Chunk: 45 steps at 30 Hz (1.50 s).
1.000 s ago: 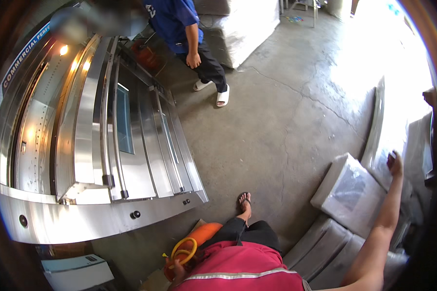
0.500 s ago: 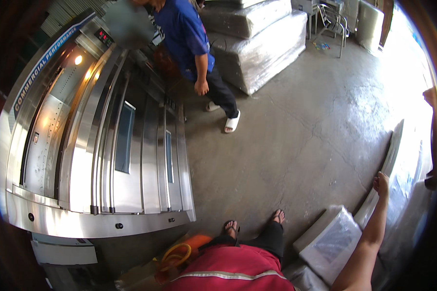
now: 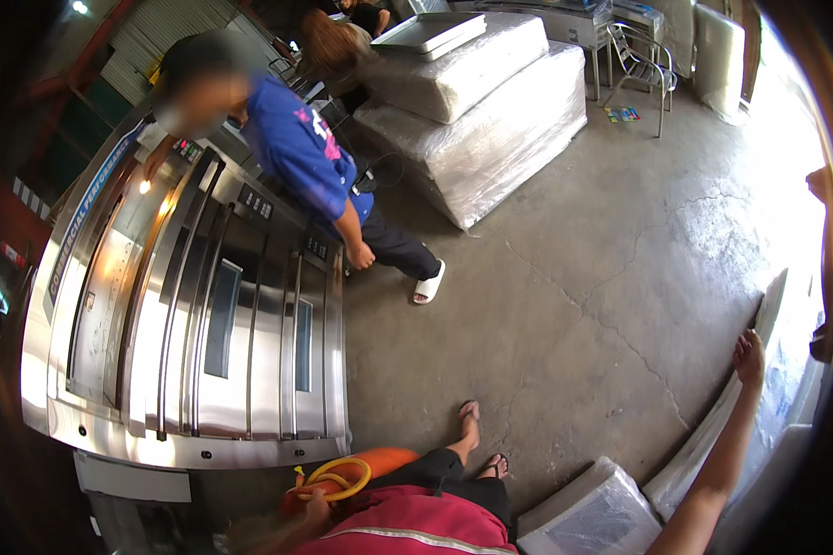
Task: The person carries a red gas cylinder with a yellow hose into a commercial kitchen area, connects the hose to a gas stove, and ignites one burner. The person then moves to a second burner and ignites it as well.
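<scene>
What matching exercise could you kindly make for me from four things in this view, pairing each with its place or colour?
1. left hand
2. right hand
3. metal tray
4. slide sandal

A. white, on the foot of the co-worker
B. at the yellow hose
C. on the plastic-wrapped stack
D. stretched out on the person's right

Pairs: 1-B; 2-D; 3-C; 4-A.
</scene>
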Tool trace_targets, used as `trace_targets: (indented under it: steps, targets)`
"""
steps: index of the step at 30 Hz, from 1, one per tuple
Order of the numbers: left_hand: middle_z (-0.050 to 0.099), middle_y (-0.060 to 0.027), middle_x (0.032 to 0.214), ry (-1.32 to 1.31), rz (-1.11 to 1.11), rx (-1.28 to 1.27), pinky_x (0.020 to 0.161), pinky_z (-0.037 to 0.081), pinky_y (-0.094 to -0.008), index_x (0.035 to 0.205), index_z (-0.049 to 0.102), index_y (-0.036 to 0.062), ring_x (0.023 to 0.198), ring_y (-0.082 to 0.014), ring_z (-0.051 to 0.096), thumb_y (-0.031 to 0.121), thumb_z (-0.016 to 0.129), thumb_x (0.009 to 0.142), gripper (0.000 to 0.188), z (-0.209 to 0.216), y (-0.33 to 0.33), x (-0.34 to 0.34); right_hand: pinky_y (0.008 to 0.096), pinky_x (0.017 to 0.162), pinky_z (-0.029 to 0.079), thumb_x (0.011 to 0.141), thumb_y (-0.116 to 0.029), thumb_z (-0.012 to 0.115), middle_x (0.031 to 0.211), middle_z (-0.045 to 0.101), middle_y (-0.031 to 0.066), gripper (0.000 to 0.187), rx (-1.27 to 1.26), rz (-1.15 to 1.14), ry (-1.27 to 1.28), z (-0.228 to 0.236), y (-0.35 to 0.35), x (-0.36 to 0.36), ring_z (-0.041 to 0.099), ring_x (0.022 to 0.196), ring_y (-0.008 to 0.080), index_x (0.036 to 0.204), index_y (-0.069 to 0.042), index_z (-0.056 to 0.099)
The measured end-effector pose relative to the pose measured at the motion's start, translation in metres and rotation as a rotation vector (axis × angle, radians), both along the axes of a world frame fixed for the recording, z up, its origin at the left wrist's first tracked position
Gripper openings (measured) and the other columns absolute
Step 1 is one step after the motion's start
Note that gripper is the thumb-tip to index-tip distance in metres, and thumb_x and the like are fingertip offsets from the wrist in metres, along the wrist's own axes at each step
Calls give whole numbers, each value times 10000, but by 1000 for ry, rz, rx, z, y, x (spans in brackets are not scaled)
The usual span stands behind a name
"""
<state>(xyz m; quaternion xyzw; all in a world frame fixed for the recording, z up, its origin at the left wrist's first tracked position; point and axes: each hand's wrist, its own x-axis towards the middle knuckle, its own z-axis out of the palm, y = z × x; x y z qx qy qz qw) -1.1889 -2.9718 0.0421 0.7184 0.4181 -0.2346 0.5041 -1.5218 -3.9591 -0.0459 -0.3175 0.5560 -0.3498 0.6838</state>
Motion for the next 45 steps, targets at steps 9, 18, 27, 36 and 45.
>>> trace_targets:
  steps: [9,18,27,36,45]
  targets:
    - [638,-113,973,26,-154,-92,650,542,-350,1144,579,3,818,-239,644,285,541,895,378,-80,-201,82,280,424,400,961,-302,531,704,566,14,200,-37,99,670,51,-122,-10,510,510,116,1067,-134,558]
    - [640,-121,1007,1,-369,-68,658,551,-354,1171,573,-6,838,-243,652,262,551,892,388,-70,-438,184,391,786,481,963,-432,520,1062,610,80,398,220,-72,361,30,-249,-130,568,883,204,1254,-159,511]
    - [642,-129,1042,-50,-498,-39,667,559,-358,1199,567,-15,858,-247,660,239,560,890,400,-74,-738,222,418,917,487,971,-446,509,1157,611,106,470,314,-391,337,-13,-461,-195,588,1026,243,1302,-112,510]
    - [634,-86,805,-36,-643,-223,444,483,-320,1081,582,29,560,-216,622,259,556,896,296,-84,-969,264,359,757,514,989,-392,502,1069,649,94,450,83,-189,304,70,-731,-67,606,852,187,1311,-79,528]
    - [525,-25,616,79,-707,-160,401,409,-293,890,562,85,448,-153,514,391,579,883,306,-147,-1317,363,348,403,360,878,-456,644,633,500,54,334,114,-286,721,62,-852,-171,464,479,190,836,-146,528]
